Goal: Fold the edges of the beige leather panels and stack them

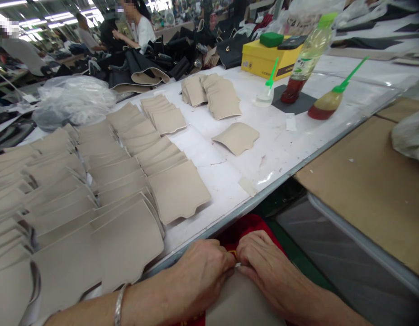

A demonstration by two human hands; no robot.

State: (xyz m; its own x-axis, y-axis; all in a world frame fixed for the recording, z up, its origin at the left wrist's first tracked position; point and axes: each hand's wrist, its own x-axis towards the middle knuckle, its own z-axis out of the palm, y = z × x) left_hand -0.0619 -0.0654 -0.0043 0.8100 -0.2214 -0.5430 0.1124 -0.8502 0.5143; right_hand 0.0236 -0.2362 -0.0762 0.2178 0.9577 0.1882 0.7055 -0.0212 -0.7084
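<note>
At the table's front edge, my left hand (207, 271) and my right hand (264, 258) meet with fingers closed on the top edge of a beige panel (243, 301), perhaps leather. A small white bit shows between the fingertips. The panel hangs down towards my lap, over red cloth (252, 226); its lower part lies outside the picture. Close to my left forearm, many similar beige panels (128, 244) lie in overlapping rows. A single panel (237, 137) rests apart, beyond my hands.
On the white table (223, 181) stand a tall bottle of reddish liquid (302, 63), two squeeze bottles (264, 94) with green nozzles and a yellow box (255, 59). Clear plastic (73, 102) and black bags (138, 68) lie behind. Cardboard (365, 167) is at right. Several people work further back.
</note>
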